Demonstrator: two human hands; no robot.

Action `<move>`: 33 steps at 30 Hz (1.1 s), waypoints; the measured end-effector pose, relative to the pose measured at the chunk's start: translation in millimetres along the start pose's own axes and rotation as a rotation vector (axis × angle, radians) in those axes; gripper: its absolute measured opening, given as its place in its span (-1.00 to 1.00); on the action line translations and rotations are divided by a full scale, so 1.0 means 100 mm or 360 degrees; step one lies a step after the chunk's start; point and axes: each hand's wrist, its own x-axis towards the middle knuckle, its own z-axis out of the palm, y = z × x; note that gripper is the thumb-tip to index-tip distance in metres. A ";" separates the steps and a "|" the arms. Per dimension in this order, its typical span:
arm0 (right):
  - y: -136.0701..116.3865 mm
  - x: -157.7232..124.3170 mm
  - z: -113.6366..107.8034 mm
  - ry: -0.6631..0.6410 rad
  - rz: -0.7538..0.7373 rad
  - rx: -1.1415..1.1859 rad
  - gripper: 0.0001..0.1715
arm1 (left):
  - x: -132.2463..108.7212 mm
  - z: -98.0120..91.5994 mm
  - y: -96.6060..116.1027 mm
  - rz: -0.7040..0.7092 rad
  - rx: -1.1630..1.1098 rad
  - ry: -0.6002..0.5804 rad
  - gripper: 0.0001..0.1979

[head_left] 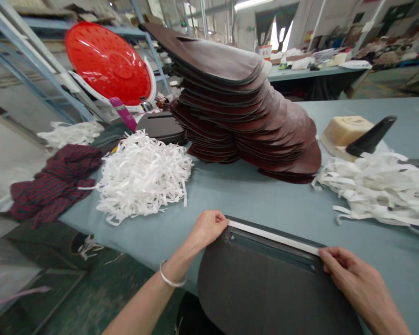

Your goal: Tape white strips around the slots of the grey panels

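Note:
A dark grey rounded panel point(265, 293) lies at the table's near edge, with a long slot along its straight far side. Along that side, beyond the slot, runs a narrow white strip point(272, 236). My left hand point(209, 228) pinches the strip's left end at the panel's corner. At the other end, my right hand point(352, 272) grips the strip between thumb and fingers. Between both hands the strip looks straight; whether it is stuck down I cannot tell.
A tall stack of dark brown leather pieces point(282, 125) stands beyond the panel. White strips are heaped to the left point(143, 181) and right point(380, 186). Near the right heap sit a yellowish block point(349, 132) and a black handle point(372, 135). Checked cloth point(56, 181) hangs at left.

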 end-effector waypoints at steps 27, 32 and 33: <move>-0.27 -0.06 0.05 0.0143 0.0094 -0.0865 -0.81 | -0.45 0.35 0.05 0.0960 0.0936 0.0434 -0.70; -0.59 -0.17 0.42 0.0186 -0.1076 -0.1081 -0.58 | -0.52 0.24 0.00 0.1007 0.1118 0.0344 -0.60; -0.67 -0.17 0.50 0.0159 -0.1216 -0.1083 -0.58 | -0.49 0.20 -0.03 0.0994 0.1124 0.0345 -0.60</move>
